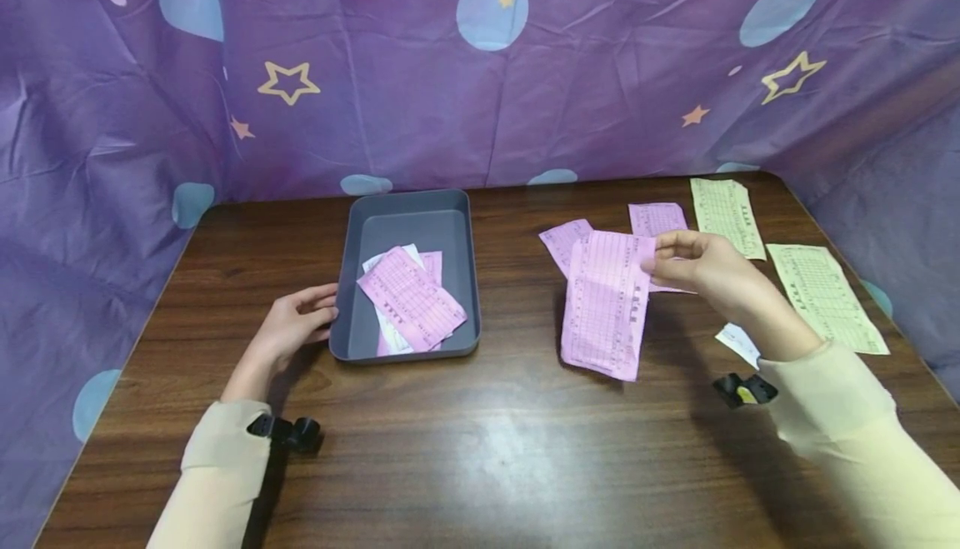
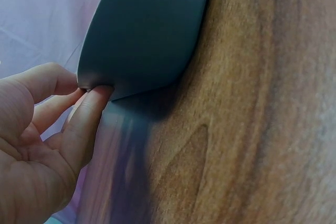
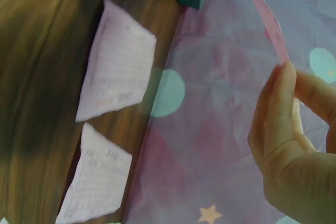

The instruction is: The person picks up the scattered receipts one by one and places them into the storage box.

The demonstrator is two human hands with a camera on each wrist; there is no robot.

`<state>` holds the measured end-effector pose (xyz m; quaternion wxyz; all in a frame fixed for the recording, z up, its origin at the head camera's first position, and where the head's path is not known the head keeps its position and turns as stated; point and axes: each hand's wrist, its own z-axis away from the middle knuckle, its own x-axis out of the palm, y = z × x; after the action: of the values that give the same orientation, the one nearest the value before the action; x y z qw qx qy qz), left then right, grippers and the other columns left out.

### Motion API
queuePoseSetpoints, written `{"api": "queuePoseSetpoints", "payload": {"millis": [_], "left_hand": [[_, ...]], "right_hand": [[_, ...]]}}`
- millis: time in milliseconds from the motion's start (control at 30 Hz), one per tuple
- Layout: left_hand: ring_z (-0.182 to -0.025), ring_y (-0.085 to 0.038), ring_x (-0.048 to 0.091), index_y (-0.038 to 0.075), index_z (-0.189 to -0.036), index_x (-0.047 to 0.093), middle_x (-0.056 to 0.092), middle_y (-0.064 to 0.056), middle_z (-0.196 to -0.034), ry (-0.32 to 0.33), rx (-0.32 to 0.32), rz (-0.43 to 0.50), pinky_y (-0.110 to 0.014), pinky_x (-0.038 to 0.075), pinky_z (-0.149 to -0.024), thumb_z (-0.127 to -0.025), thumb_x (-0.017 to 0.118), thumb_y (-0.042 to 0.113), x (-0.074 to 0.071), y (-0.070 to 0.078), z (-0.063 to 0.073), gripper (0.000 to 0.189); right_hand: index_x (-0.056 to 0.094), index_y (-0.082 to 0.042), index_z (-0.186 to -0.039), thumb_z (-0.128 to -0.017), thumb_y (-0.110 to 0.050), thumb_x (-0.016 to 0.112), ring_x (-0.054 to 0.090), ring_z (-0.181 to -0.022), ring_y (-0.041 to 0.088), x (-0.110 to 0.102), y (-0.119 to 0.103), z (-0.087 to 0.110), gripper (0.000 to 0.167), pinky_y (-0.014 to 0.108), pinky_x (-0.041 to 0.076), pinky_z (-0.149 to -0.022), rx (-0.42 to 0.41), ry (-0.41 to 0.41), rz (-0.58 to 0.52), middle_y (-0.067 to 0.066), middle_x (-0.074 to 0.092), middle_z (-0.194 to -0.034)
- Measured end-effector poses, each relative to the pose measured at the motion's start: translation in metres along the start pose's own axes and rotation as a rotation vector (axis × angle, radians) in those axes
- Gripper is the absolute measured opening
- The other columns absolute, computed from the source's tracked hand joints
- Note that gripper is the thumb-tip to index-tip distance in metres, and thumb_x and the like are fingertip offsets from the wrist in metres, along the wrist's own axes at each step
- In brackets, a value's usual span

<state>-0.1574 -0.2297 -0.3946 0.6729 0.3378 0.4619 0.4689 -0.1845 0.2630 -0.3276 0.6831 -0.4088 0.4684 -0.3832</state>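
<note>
My right hand (image 1: 712, 274) pinches a pink printed paper slip (image 1: 603, 299) by its upper right edge, holding it above the table. The right wrist view shows the same slip (image 3: 270, 22) edge-on, between thumb and fingers. At the left, my left hand (image 1: 288, 324) touches the outer left wall of a dark grey rectangular tray (image 1: 408, 224). In the left wrist view the thumb and fingertips of this hand (image 2: 52, 140) rest against the tray's end (image 2: 142, 35). Inside the tray lies a loose pile of pink and white slips (image 1: 412, 299).
Behind the held slip lie more pink slips, one (image 1: 566, 242) at its left and another (image 1: 656, 217) beyond. Two pale green slips (image 1: 726, 216) (image 1: 828, 295) lie far right, with a small white paper (image 1: 738, 344) near the right sleeve. A purple cloth (image 1: 412, 74) hangs behind the table.
</note>
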Motion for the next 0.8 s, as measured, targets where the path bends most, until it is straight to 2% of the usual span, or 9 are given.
{"api": "queuePoseSetpoints", "payload": {"millis": [100, 233, 400, 600, 800], "left_hand": [[-0.083, 0.01, 0.056, -0.003, -0.144, 0.036, 0.043, -0.03, -0.142, -0.001, 0.002, -0.005, -0.013, 0.055, -0.071, -0.096, 0.05, 0.006, 0.0, 0.0, 0.0, 0.051], [-0.082, 0.01, 0.056, -0.004, -0.144, 0.036, 0.043, -0.031, -0.142, -0.001, 0.013, -0.002, -0.013, 0.055, -0.071, -0.095, 0.05, 0.006, 0.0, 0.0, -0.001, 0.051], [-0.082, 0.011, 0.056, -0.004, -0.144, 0.036, 0.043, -0.031, -0.141, -0.001, 0.023, 0.002, -0.013, 0.055, -0.07, -0.095, 0.05, 0.005, 0.0, -0.002, -0.001, 0.051], [-0.082, 0.01, 0.057, -0.004, -0.143, 0.037, 0.043, -0.032, -0.141, -0.001, 0.023, 0.001, -0.013, 0.055, -0.07, -0.095, 0.051, 0.005, 0.0, -0.002, -0.001, 0.051], [-0.083, 0.009, 0.057, -0.002, -0.144, 0.037, 0.044, -0.03, -0.141, -0.003, 0.011, -0.026, -0.014, 0.056, -0.072, -0.096, 0.05, 0.007, -0.001, -0.002, -0.001, 0.051]], "right_hand": [[0.058, -0.017, -0.089, -0.089, -0.003, 0.063, 0.064, -0.073, -0.001, 0.004, -0.003, -0.001, 0.015, 0.015, 0.057, -0.071, -0.025, 0.012, -0.159, -0.013, 0.064, -0.078], [0.061, -0.016, -0.085, -0.087, 0.001, 0.063, 0.063, -0.075, 0.001, 0.011, -0.009, -0.003, 0.018, 0.014, 0.056, -0.072, -0.083, 0.022, -0.355, -0.009, 0.064, -0.079], [0.065, -0.014, -0.085, -0.087, 0.008, 0.06, 0.063, -0.075, 0.003, 0.024, -0.021, -0.009, 0.022, 0.015, 0.057, -0.072, -0.155, 0.025, -0.517, -0.006, 0.062, -0.078], [0.065, -0.012, -0.082, -0.087, 0.012, 0.056, 0.062, -0.068, 0.005, 0.047, -0.039, -0.017, 0.026, 0.014, 0.056, -0.066, -0.199, 0.059, -0.63, -0.004, 0.061, -0.071], [0.063, -0.012, -0.08, -0.087, 0.013, 0.055, 0.061, -0.068, 0.006, 0.074, -0.05, -0.027, 0.028, 0.015, 0.056, -0.067, -0.195, 0.093, -0.697, -0.004, 0.06, -0.069]]}}
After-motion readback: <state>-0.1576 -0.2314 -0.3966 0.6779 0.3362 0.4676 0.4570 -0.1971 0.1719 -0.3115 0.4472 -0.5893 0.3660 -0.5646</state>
